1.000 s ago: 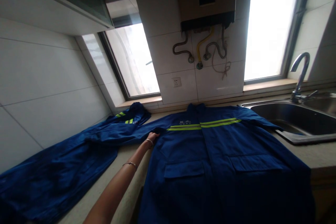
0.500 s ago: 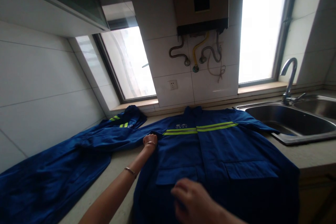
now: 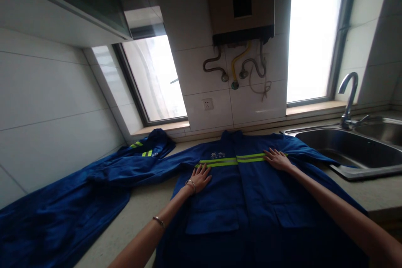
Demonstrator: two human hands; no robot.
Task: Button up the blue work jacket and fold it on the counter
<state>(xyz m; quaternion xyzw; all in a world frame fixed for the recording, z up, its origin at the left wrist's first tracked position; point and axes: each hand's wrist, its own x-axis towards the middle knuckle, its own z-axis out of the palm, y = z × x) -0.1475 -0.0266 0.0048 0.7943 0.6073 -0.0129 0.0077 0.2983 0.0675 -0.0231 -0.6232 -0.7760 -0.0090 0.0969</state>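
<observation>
- Tabletop: carrying both garments; looks like the only flat area here wide enough for a full spread.
- Jacket: lying front up on the tabletop, collar toward the wall. Lower body is running out of view, probably hanging over the front edge because the tabletop is too shallow.
- Second blue garment: lying along the left side, bunched at its far end; likely parked there to leave the middle for the jacket.
- Sink: sitting just beyond the jacket's right side, seemingly limiting space there.
- Sleeves: left-side one is stretching out, apparently over the second garment; right-side one is angling to the sink's near corner, likely for lack of room.
- Pocket flaps: lying closed, facing up.
- Left hand: resting palm down on the chest, fingers spread, tips at the reflective stripe; pinching nothing.
- Right hand: lying flat across the stripe's other half, fingers slightly parted; broad contact is probably steadying cloth, not gripping it.
</observation>
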